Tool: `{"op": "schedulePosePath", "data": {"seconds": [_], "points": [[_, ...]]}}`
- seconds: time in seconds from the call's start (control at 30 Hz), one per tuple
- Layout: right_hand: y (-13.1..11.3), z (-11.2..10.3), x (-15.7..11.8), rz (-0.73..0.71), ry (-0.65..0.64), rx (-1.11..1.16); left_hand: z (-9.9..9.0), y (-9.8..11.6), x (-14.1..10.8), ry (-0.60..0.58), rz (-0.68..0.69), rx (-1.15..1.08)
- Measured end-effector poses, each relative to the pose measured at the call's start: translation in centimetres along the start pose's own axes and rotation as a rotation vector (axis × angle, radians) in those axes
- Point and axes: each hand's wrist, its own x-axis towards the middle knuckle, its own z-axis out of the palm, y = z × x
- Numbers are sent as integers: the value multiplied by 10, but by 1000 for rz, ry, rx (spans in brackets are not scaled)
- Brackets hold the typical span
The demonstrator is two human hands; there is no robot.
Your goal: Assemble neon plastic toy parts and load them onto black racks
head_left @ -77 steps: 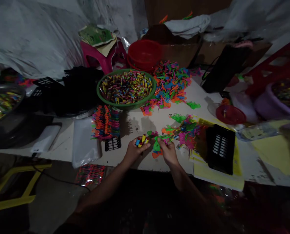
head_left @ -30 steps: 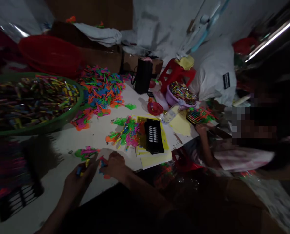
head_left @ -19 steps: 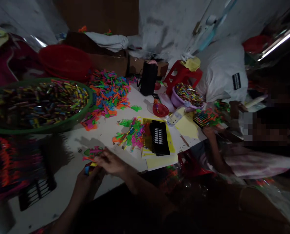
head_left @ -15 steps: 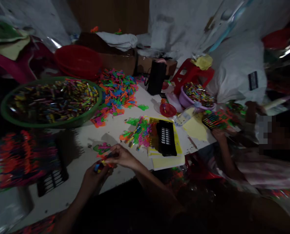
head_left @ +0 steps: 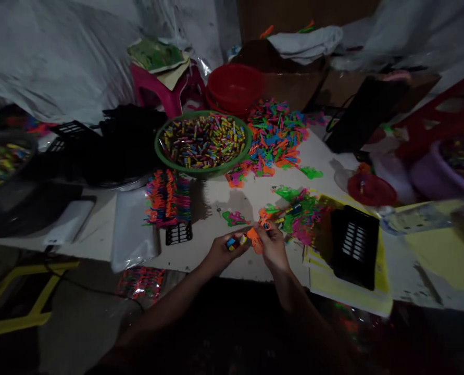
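- Right hand point(head_left: 274, 247), just right of bottom centre: thumb and fingertips pinch an orange plastic piece point(head_left: 255, 239), and there it is, jutting out to the left of the fingers!
- Left hand point(head_left: 218, 255), at lower centre: fingers curl round a small bunch of coloured tubes point(head_left: 232, 244), blue, yellow and red ends poking out on top.
- And here's the key relation: the orange piece sits right between the hands, to the right of the tubes and right at the left thumb. The right hand has the hold on it; whether the left thumb touches it, I can't tell. Its long axis seems to slant from upper right to lower left, though the gloom blurs it.
- Just above the left hand, a green and pink piece point(head_left: 235, 217) lies on the white table point(head_left: 224, 190).
- Right of the right hand, a mixed pile point(head_left: 304, 219) spreads towards a black tray point(head_left: 336, 245) at centre right.
- Farther out, upper centre: a green basin point(head_left: 162, 156) brimming with tubes, and a bright heap point(head_left: 278, 133) beside it.
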Motion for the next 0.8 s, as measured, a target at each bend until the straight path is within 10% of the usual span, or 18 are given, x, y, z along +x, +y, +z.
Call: {"op": "schedulePosePath", "data": {"seconds": [0.2,0.67,0.8], "points": [[-7,1,-3,43,-44,45,-8,6,-3,-151,-114,133],[5,1,-24,-13,32,-121,-8,24,-10,-378,227,517],[-1,-6,-13,4,50,-196,-1,12,-5,-291,14,331]]}}
